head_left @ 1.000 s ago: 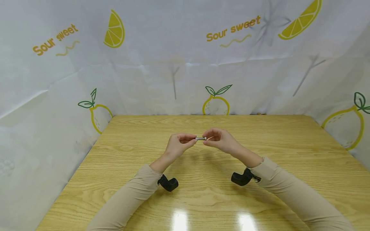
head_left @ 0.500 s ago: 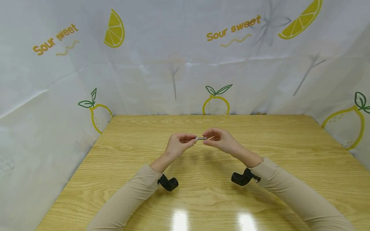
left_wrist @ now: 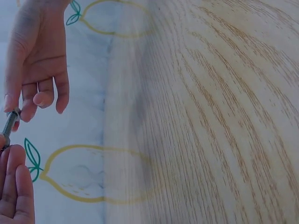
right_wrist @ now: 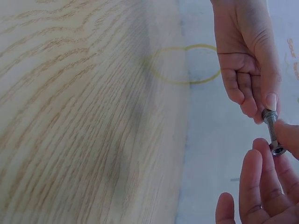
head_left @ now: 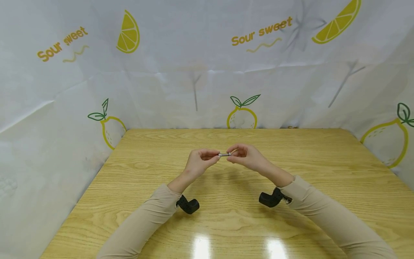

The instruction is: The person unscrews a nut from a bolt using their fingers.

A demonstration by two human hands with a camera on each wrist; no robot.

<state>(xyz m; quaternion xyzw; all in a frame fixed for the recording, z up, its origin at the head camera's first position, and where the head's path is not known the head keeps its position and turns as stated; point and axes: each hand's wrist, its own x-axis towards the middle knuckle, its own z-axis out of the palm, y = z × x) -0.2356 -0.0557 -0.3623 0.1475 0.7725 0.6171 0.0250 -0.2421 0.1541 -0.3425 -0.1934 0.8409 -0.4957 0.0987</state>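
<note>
Between the two hands, above the table, a small metal bolt (head_left: 224,155) lies nearly level in the head view. My left hand (head_left: 198,163) pinches its left end between thumb and fingers. At its right end, the thumb and fingertips of my right hand (head_left: 250,158) hold a wider, nut-like piece (right_wrist: 278,150) with a dark hollow. Bare thread of the bolt (right_wrist: 272,128) shows between the two grips in the right wrist view. A second thick collar (right_wrist: 269,115) sits at the left hand's fingertips. The bolt (left_wrist: 9,123) also appears at the left edge of the left wrist view.
The wooden table (head_left: 155,212) spreads under both arms. A white cloth (head_left: 174,90) printed with lemons hangs behind it and along its sides. Black wrist mounts (head_left: 188,205) jut inward below each wrist.
The right fingertips and the bolt's right end shift very slightly. Both arms and the left hand's grip stay as they were.
</note>
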